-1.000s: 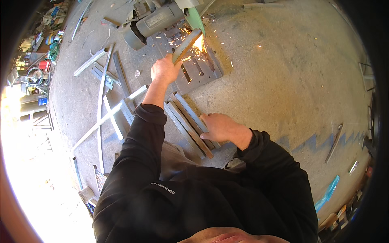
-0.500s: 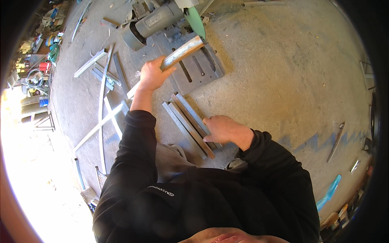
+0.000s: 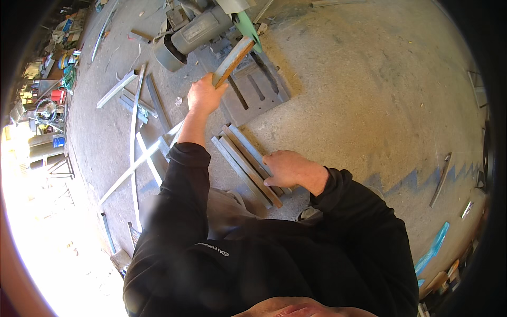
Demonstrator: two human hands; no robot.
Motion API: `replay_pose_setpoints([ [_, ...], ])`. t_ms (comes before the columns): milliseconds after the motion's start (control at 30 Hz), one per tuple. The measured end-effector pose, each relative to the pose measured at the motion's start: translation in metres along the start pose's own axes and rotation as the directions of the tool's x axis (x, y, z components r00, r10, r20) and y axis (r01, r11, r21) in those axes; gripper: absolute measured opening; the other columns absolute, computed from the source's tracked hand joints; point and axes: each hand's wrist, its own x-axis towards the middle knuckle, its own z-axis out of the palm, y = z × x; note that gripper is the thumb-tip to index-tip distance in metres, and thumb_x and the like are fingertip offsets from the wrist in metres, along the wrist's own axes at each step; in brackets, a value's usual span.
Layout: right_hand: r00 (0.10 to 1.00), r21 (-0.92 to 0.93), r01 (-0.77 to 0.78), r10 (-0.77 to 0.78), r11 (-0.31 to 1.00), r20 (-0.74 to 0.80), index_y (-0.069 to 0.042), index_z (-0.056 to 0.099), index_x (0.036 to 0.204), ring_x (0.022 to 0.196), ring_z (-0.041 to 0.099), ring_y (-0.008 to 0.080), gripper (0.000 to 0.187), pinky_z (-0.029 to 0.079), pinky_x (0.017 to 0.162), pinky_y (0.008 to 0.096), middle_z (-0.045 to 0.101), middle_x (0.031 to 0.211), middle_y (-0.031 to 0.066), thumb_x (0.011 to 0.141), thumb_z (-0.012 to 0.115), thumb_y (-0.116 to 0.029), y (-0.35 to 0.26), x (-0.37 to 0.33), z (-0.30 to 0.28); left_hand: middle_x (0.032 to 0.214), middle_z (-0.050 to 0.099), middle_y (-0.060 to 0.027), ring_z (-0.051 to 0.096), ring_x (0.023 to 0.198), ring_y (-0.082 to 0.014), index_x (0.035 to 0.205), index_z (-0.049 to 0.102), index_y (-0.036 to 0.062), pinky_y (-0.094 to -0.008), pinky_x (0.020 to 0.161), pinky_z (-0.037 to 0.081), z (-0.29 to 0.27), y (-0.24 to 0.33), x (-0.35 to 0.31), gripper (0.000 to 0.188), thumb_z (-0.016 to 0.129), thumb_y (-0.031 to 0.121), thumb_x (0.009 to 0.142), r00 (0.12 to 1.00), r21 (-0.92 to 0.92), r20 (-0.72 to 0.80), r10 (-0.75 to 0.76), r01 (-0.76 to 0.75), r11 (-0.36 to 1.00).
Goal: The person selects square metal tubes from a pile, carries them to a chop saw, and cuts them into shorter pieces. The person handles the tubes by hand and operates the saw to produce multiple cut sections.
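My left hand (image 3: 204,95) is closed around one end of a metal bar (image 3: 234,62) with a worn, rust-brown side. The bar slants up and away over the slotted base (image 3: 259,108) of a floor-standing cutting machine with a grey motor (image 3: 202,34). The bar's far end is beside the machine's green disc-like part (image 3: 246,30); whether they touch I cannot tell. My right hand (image 3: 293,170) grips the right side of a bundle of metal bars (image 3: 245,168), some grey and some rusty, lying side by side on the floor in front of me.
Long metal strips (image 3: 132,142) and short offcuts (image 3: 117,90) lie crossed on the concrete floor at left. Cluttered goods with a green hose coil (image 3: 68,78) line the left edge. At right are a loose bar (image 3: 440,179) and a blue plastic strip (image 3: 432,248).
My left hand has shifted slightly up and right. The bar in it has turned to a steeper slant, showing its rusty side. My right hand has stayed on the bundle.
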Motion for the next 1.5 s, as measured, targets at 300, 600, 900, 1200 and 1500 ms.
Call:
replay_pose_setpoints([
  [300, 1.000, -0.005, -0.013, 0.013, 1.000, 0.005, 0.001, 0.065, 0.118, 0.111, 0.068, 0.0448, 0.055, 0.055, 0.094, 0.0538, 0.072, 0.110, 0.0240, 0.089, 0.080, -0.043, 0.001, -0.010, -0.006, 0.118, 0.077, -0.0195, 0.073, 0.113, -0.0398, 0.131, 0.068, 0.0132, -0.0519, 0.098, 0.058, -0.001, 0.019, 0.002, 0.051, 0.073, 0.050, 0.096, 0.996, 0.075, 0.020, -0.085, 0.083, 0.994],
  [600, 1.000, -0.001, -0.013, 0.013, 1.000, 0.014, 0.001, 0.065, 0.117, 0.110, 0.068, 0.0446, 0.055, 0.055, 0.094, 0.0537, 0.073, 0.110, 0.0231, 0.089, 0.080, -0.044, 0.003, -0.015, -0.009, 0.117, 0.077, -0.0207, 0.073, 0.113, -0.0403, 0.130, 0.068, 0.0143, -0.0527, 0.098, 0.058, -0.007, 0.019, 0.005, 0.050, 0.073, 0.051, 0.095, 0.997, 0.164, 0.038, -0.070, 0.063, 0.984],
  [900, 1.000, -0.011, -0.018, 0.018, 1.000, 0.013, 0.001, 0.065, 0.117, 0.111, 0.069, 0.0448, 0.055, 0.056, 0.093, 0.0538, 0.073, 0.111, 0.0243, 0.089, 0.080, -0.044, 0.004, -0.015, -0.008, 0.117, 0.077, -0.0212, 0.072, 0.114, -0.0407, 0.130, 0.070, 0.0151, -0.0534, 0.098, 0.057, -0.008, 0.018, 0.006, 0.051, 0.075, 0.050, 0.094, 0.997, 0.140, 0.031, -0.070, 0.065, 0.988],
  [1200, 1.000, -0.011, -0.002, 0.002, 1.000, 0.010, 0.002, 0.066, 0.116, 0.109, 0.069, 0.0456, 0.056, 0.056, 0.093, 0.0541, 0.074, 0.109, 0.0248, 0.088, 0.081, -0.044, 0.001, -0.014, -0.008, 0.115, 0.077, -0.0199, 0.073, 0.112, -0.0402, 0.128, 0.070, 0.0163, -0.0530, 0.096, 0.058, -0.013, 0.020, 0.002, 0.049, 0.074, 0.051, 0.094, 0.998, 0.171, 0.044, -0.044, 0.036, 0.985],
  [1500, 0.999, -0.018, 0.027, -0.028, 0.999, -0.017, 0.001, 0.067, 0.112, 0.107, 0.069, 0.0459, 0.053, 0.056, 0.091, 0.0541, 0.073, 0.108, 0.0245, 0.087, 0.081, -0.044, 0.002, -0.012, -0.004, 0.102, 0.078, -0.0176, 0.074, 0.101, -0.0397, 0.117, 0.073, 0.0148, -0.0514, 0.088, 0.058, -0.023, -0.009, -0.006, 0.043, 0.080, 0.047, 0.089, 0.983, 0.020, -0.011, 0.182, -0.182, 0.983],
])
